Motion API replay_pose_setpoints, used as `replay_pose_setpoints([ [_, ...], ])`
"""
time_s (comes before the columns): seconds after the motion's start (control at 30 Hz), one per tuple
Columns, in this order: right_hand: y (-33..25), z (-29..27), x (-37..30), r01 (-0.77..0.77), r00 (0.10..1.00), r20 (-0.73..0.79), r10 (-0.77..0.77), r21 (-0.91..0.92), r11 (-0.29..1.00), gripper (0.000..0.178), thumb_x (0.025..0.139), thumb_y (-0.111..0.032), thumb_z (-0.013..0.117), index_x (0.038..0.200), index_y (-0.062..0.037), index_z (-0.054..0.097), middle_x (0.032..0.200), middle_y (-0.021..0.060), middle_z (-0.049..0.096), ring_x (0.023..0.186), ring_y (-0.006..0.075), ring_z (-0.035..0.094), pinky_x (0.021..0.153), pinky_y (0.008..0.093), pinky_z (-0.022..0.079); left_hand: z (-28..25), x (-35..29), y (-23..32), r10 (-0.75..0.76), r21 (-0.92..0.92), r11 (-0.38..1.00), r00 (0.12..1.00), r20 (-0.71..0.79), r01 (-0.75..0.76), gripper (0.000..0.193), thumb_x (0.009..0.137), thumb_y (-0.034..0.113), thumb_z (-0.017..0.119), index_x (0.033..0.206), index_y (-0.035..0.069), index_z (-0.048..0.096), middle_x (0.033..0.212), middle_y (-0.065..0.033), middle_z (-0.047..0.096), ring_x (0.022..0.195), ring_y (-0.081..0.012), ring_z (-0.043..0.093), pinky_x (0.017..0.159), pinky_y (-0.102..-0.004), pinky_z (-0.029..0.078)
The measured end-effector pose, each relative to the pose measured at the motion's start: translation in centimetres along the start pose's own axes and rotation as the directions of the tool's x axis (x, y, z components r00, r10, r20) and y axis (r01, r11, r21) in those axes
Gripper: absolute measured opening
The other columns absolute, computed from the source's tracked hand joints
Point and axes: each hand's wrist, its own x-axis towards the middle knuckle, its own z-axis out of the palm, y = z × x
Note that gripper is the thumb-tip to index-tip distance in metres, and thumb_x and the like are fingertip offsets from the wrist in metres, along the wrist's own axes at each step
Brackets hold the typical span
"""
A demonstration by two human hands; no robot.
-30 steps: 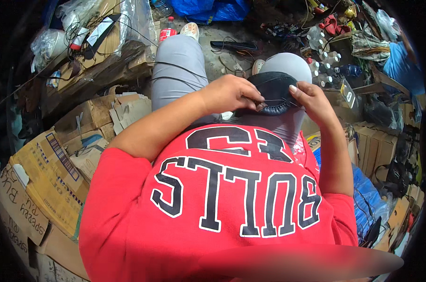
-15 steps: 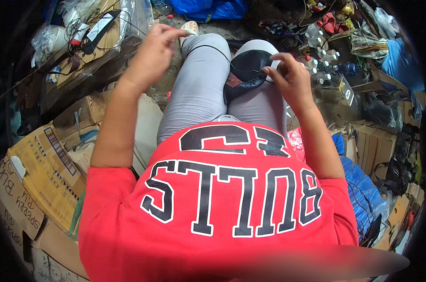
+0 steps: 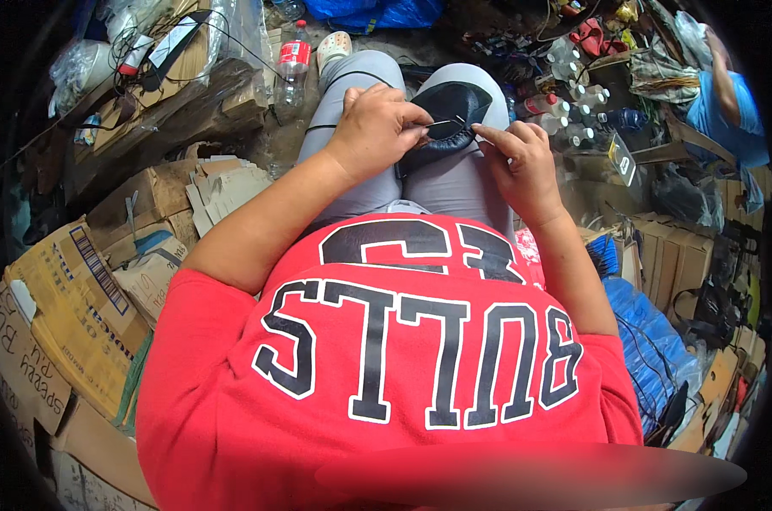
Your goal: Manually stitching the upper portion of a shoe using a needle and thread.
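Note:
A black leather shoe upper [image 3: 454, 95] with a puckered, gathered edge rests over my right knee. My left hand [image 3: 373, 128] is closed over its near left part, pinching a thin metal needle [image 3: 441, 123] that points right across the leather. My right hand [image 3: 522, 166] is at the upper's right edge with fingers curled; its thumb and forefinger are bent close to the needle's tip. Whatever lies between those fingertips is too small to make out. A dark cord [image 3: 319, 129] runs over my left thigh.
Flattened cardboard boxes [image 3: 79, 307] are stacked at my left, and a cola bottle [image 3: 294, 64] stands beyond my left knee. Several capped bottles [image 3: 573, 115] crowd the right side. Blue plastic sheeting [image 3: 650, 349] lies near my right elbow. Another person's arm [image 3: 725, 81] shows at the far right.
My left hand has come down and right from the raised position to the shoe upper, with the needle now visible in it. The right hand has dropped slightly. Another person's arm has appeared at right.

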Motion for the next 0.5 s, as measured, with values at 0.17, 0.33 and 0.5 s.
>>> replay_pose_setpoints([
  [0.17, 1.8, 0.1, -0.1, -0.321, 0.943, 0.217, 0.253, 0.387, 0.865, 0.028, 0.076, 0.0, 0.062, 0.099, -0.0129, 0.07, 0.073, 0.0034, 0.052, 0.07, 0.0159, 0.053, 0.068, 0.0258, 0.042, 0.3, 0.5, -0.4, -0.022, -0.483, 0.874, 0.998, 0.067, 0.051, 0.019, 0.072, 0.006, 0.07, 0.089, 0.014, 0.072, 0.071, -0.0015, 0.054, 0.078, -0.016, 0.052, 0.066, -0.0299, 0.04],
  [0.33, 3.8, 0.4, 1.0, -0.42, 0.894, 0.373, 0.247, 0.506, 0.753, 0.029, 0.08, 0.005, 0.056, 0.1, -0.0118, 0.07, 0.083, 0.0008, 0.046, 0.077, 0.0109, 0.048, 0.072, 0.0223, 0.042, 0.5, 2.0, -1.6, 0.032, -0.306, 0.952, 0.999, 0.012, -0.027, 0.021, 0.074, 0.005, 0.069, 0.09, 0.016, 0.073, 0.07, -0.0013, 0.048, 0.072, -0.0156, 0.046, 0.065, -0.0286, 0.039],
  [0.5, 3.9, 0.2, 1.8, -0.43, 0.881, 0.412, 0.234, 0.488, 0.76, 0.023, 0.084, 0.001, 0.057, 0.097, -0.0119, 0.07, 0.082, 0.0007, 0.045, 0.078, 0.011, 0.047, 0.072, 0.022, 0.041, 0.9, 2.0, -2.0, 0.071, -0.254, 0.965, 0.997, 0.011, -0.066, 0.02, 0.073, 0.005, 0.069, 0.089, 0.018, 0.074, 0.069, -0.0014, 0.047, 0.07, -0.0164, 0.044, 0.064, -0.0285, 0.038],
])
